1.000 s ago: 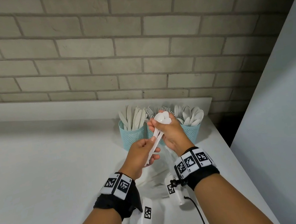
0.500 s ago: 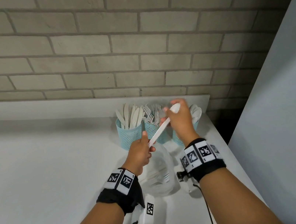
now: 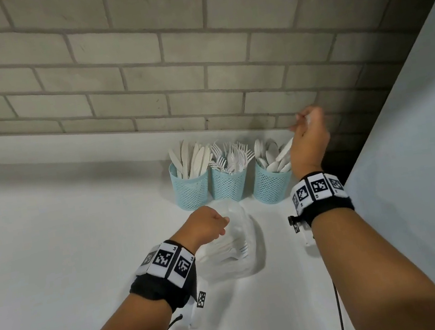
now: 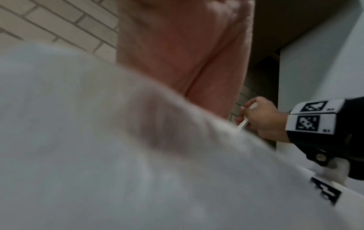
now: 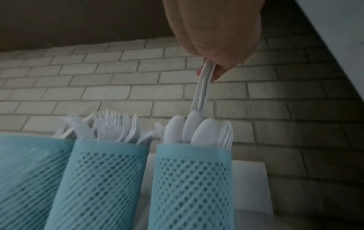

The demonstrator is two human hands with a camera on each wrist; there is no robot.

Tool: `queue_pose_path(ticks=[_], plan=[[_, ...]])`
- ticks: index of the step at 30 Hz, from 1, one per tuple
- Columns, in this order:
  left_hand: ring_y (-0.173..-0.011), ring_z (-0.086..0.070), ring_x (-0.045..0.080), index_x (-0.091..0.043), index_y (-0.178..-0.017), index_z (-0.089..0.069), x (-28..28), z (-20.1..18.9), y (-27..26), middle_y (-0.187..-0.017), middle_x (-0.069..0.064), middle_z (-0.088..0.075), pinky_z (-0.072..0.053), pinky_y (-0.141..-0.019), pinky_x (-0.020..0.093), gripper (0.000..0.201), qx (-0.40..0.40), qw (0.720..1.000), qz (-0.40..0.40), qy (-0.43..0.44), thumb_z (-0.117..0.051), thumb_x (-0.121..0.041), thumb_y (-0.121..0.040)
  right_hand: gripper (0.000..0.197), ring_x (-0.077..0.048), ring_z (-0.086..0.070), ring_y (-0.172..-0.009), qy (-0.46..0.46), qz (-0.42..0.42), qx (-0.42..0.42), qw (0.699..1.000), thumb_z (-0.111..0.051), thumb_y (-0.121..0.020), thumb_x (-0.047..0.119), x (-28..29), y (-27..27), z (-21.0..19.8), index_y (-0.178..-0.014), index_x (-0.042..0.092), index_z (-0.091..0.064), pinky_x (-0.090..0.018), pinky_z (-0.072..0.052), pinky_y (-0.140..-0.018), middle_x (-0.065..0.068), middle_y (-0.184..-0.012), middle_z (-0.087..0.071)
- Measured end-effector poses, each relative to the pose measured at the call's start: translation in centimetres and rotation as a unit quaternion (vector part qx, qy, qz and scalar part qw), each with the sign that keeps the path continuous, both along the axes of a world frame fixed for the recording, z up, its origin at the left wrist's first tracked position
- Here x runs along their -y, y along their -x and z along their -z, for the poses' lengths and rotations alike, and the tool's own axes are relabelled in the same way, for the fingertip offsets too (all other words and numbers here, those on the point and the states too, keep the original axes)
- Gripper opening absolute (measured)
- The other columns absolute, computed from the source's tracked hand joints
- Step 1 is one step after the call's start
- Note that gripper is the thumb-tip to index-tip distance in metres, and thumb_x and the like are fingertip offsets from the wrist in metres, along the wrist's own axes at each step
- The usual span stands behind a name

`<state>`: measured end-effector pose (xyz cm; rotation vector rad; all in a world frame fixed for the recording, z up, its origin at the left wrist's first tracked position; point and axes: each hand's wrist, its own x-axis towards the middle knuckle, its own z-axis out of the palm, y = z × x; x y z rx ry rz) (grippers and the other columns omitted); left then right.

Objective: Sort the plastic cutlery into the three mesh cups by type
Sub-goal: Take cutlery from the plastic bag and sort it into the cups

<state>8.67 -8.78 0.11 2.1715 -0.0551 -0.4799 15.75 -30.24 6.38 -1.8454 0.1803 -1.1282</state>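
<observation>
Three blue mesh cups stand in a row by the wall: knives left, forks in the middle, spoons right. My right hand hovers above the spoon cup and pinches white spoon handles; their lower ends reach down among the spoon bowls in that cup. My left hand is lower, fingers curled at the top of a clear plastic bag that holds more white cutlery. Whether it grips the bag is hidden. The left wrist view shows the blurred bag close up and the right hand beyond.
The white table ends at a brick wall just behind the cups. A pale panel closes the right side, with a dark gap beside the spoon cup. The fork cup stands close to the spoon cup.
My right hand has carried the spoons right and up from in front of the cups to above the spoon cup. My left hand has let go of the handles and dropped to the bag.
</observation>
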Motion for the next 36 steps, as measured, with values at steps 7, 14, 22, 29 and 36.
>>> queue_pose_path(ticks=[7, 14, 22, 29, 36], plan=[[-0.062, -0.052, 0.006, -0.005, -0.094, -0.063, 0.0, 0.1, -0.1, -0.078, 0.002, -0.061, -0.039, -0.054, 0.014, 0.019, -0.026, 1.0, -0.01, 0.004, -0.053, -0.021, -0.094, 0.028, -0.038, -0.051, -0.106, 0.284, -0.053, -0.348, 0.892, -0.035, -0.1, 0.021, -1.2, -0.2, 2.7, -0.114, 0.01, -0.057, -0.043, -0.041, -0.096, -0.022, -0.11, -0.056], [-0.085, -0.056, 0.019, -0.005, -0.091, -0.063, 0.0, 0.2, 0.2, -0.107, 0.015, -0.067, -0.045, -0.077, 0.025, 0.016, 0.006, 0.993, 0.033, -0.111, -0.051, -0.015, -0.093, 0.033, -0.035, -0.029, -0.132, 0.349, -0.078, -0.445, 0.821, -0.042, -0.097, 0.034, -2.1, -0.4, 1.4, -0.124, 0.02, -0.054, -0.044, -0.024, -0.107, -0.009, -0.14, -0.045], [-0.128, -0.044, 0.023, -0.007, -0.132, -0.045, 0.6, 1.5, 1.5, -0.138, 0.007, -0.046, -0.036, -0.103, 0.028, 0.055, 0.022, 0.956, 0.127, -0.264, -0.064, -0.028, -0.086, 0.016, -0.022, -0.048, -0.108, 0.233, -0.237, -0.147, 0.932, -0.057, -0.085, 0.005, -6.9, 5.1, 0.9, -0.087, 0.013, -0.071, -0.035, -0.035, -0.098, -0.003, -0.102, -0.06], [-0.124, -0.046, 0.024, -0.009, -0.135, -0.042, 0.6, 1.9, 1.8, -0.137, 0.008, -0.048, -0.04, -0.1, 0.032, 0.059, 0.01, 0.94, 0.166, -0.298, -0.065, -0.03, -0.084, 0.019, -0.027, -0.04, -0.129, 0.291, -0.308, -0.478, 0.769, -0.066, -0.084, 0.013, -7.7, 6.5, 4.3, -0.098, 0.023, -0.073, -0.041, -0.033, -0.11, -0.006, -0.129, -0.057], [-0.121, -0.05, 0.025, -0.008, -0.13, -0.045, 0.6, 2.5, 2.0, -0.132, 0.008, -0.053, -0.04, -0.097, 0.031, 0.058, 0.044, 0.938, 0.162, -0.302, -0.061, -0.043, -0.085, 0.061, -0.027, -0.05, -0.121, 0.305, -0.275, -0.591, 0.694, -0.062, -0.085, 0.009, -8.0, 7.3, 6.1, -0.14, 0.026, -0.042, -0.036, -0.043, -0.098, -0.01, -0.145, -0.038]])
